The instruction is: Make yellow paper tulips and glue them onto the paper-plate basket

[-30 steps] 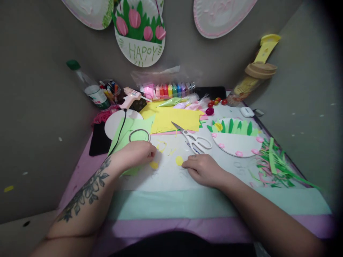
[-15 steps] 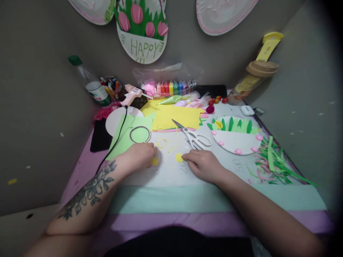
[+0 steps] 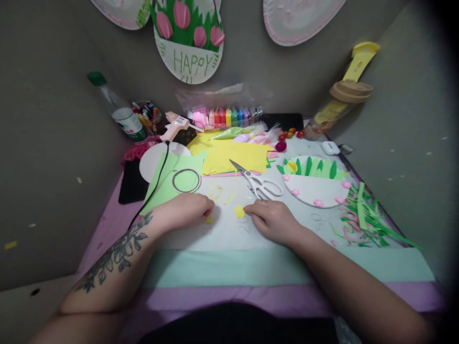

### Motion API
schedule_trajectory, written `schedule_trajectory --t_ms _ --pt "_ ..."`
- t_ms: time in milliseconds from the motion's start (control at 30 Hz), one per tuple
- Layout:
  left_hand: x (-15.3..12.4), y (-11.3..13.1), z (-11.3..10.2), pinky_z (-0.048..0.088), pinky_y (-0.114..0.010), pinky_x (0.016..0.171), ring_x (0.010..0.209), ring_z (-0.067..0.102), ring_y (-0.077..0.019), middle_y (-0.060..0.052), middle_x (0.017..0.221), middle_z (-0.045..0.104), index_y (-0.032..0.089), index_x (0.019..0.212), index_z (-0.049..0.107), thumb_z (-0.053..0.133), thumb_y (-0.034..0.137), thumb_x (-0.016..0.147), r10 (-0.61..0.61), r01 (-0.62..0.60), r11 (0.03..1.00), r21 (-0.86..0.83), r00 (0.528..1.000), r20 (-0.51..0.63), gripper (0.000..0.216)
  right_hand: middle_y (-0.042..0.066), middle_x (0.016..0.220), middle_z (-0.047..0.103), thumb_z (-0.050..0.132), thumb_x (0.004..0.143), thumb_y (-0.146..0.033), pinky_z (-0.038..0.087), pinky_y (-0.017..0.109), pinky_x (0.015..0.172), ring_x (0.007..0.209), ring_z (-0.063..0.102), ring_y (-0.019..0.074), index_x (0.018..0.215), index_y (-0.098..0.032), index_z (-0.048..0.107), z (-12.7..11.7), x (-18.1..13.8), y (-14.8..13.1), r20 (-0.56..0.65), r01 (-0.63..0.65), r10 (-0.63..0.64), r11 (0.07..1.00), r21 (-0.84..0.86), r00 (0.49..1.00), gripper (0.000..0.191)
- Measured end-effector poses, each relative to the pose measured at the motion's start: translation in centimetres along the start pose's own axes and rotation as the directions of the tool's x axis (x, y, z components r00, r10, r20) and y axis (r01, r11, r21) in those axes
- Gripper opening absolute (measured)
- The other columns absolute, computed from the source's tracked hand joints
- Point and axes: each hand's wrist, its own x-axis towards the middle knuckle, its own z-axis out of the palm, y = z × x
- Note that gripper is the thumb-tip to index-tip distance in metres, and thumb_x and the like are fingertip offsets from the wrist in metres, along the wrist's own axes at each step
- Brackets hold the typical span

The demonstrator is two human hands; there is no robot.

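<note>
My left hand [image 3: 188, 210] lies curled on the white mat, its fingertips pressed over a small yellow paper piece [image 3: 209, 220] that mostly hides under them. My right hand [image 3: 273, 220] rests a little to the right with its fingers bent. Its fingertips pinch the edge of a yellow paper circle [image 3: 239, 211] lying flat on the mat. White-handled scissors [image 3: 262, 185] lie just beyond my right hand, blades pointing far left. Thin yellow paper trimmings [image 3: 216, 192] sit between the scissors and my left hand.
Yellow sheets [image 3: 234, 156] and a green sheet with a ring [image 3: 186, 180] lie behind. A pink glue gun [image 3: 175, 127] trails its cord [image 3: 156, 184] past my left hand. A decorated paper plate [image 3: 315, 188] and green strips [image 3: 364, 215] lie right; a bottle [image 3: 120, 113] stands far left.
My left hand slid right over the small yellow piece, which now shows only a sliver. My right hand crept slightly left onto the yellow circle's edge.
</note>
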Motion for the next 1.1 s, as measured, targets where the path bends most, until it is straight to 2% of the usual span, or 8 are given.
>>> schedule_trajectory --t_ms 100,267,600,767,833,933,1000,1100 --pt "-0.3 0.1 -1.0 0.034 -0.025 0.058 0.07 0.057 -0.0156 -0.003 0.079 0.064 0.019 0.084 0.061 0.045 0.019 0.083 -0.091 0.1 0.994 0.044 0.982 -0.167 0.016 0.005 0.079 0.07 0.045 0.081 -0.011 0.045 0.025 0.064 0.071 0.065 0.016 0.094 -0.017 0.068 0.0 0.0 0.0 -0.011 0.01 -0.01 1.0 0.009 1.0 0.027" --pt "-0.2 0.1 -1.1 0.034 -0.028 0.057 0.074 0.059 -0.0228 -0.009 0.08 0.064 0.017 0.101 0.059 0.038 0.024 0.091 -0.283 0.387 0.897 0.215 0.875 -0.394 0.024 0.005 0.078 0.069 0.044 0.083 -0.011 0.045 0.025 0.064 0.071 0.064 0.0158 0.094 -0.018 0.068 -0.1 0.0 -0.2 -0.001 0.006 -0.006 1.0 0.009 1.0 0.027" --pt "0.4 -0.5 -0.4 0.042 -0.031 0.07 0.086 0.06 -0.0214 -0.008 0.104 0.063 0.025 0.117 0.061 0.038 0.017 0.089 -0.285 0.315 0.949 -0.011 0.843 -0.456 0.037 0.006 0.079 0.069 0.043 0.084 -0.011 0.044 0.026 0.064 0.07 0.063 0.0162 0.094 -0.018 0.068 -0.1 0.2 -0.3 0.012 0.002 -0.002 1.0 0.006 1.0 0.028" --pt "1.3 -1.0 0.5 0.043 -0.028 0.071 0.077 0.058 -0.0158 -0.004 0.09 0.065 0.018 0.099 0.063 0.045 0.024 0.086 -0.289 0.1 0.928 -0.36 0.802 -0.522 0.023 0.005 0.082 0.069 0.045 0.084 -0.013 0.046 0.028 0.068 0.074 0.063 0.0163 0.097 -0.019 0.066 0.1 0.5 -0.7 -0.073 -0.084 0.1 0.977 0.197 0.992 0.025" --pt "1.7 -0.9 0.8 0.042 -0.026 0.064 0.067 0.055 -0.0131 -0.001 0.083 0.064 0.017 0.095 0.06 0.047 0.026 0.085 -0.279 0.01 0.877 -0.481 0.824 -0.492 0.018 0.004 0.08 0.067 0.048 0.084 -0.018 0.047 0.027 0.066 0.069 0.061 0.0148 0.099 -0.02 0.064 0.1 1.2 -1.3 -0.101 -0.198 0.252 0.906 0.374 0.962 0.022" --pt "2.0 -0.1 1.0 0.04 -0.024 0.061 0.066 0.053 -0.012 0.0 0.082 0.063 0.018 0.089 0.057 0.047 0.026 0.083 -0.241 -0.065 0.826 -0.56 0.857 -0.455 0.014 -0.001 0.072 0.061 0.054 0.082 -0.028 0.045 0.024 0.054 0.057 0.056 0.012 0.101 -0.02 0.059 0.3 2.8 -2.2 0.047 -0.362 0.443 0.662 0.656 0.895 0.022" --pt "2.0 0.5 1.0 0.04 -0.024 0.06 0.068 0.054 -0.0126 -0.001 0.082 0.062 0.018 0.087 0.056 0.048 0.024 0.082 -0.232 -0.077 0.808 -0.584 0.869 -0.436 0.012 -0.002 0.069 0.057 0.055 0.08 -0.032 0.042 0.022 0.05 0.055 0.053 0.011 0.093 -0.02 0.059 0.5 4.0 -2.8 0.157 -0.413 0.464 0.523 0.746 0.872 0.018" --pt "2.0 0.8 0.9 0.041 -0.023 0.059 0.071 0.054 -0.0133 -0.001 0.083 0.061 0.018 0.086 0.056 0.048 0.025 0.082 -0.238 -0.087 0.788 -0.61 0.87 -0.432 0.012 -0.004 0.063 0.053 0.054 0.078 -0.03 0.037 0.02 0.047 0.053 0.048 0.0097 0.075 -0.019 0.056 0.8 5.3 -3.1 0.181 -0.411 0.449 0.491 0.768 0.875 0.011"
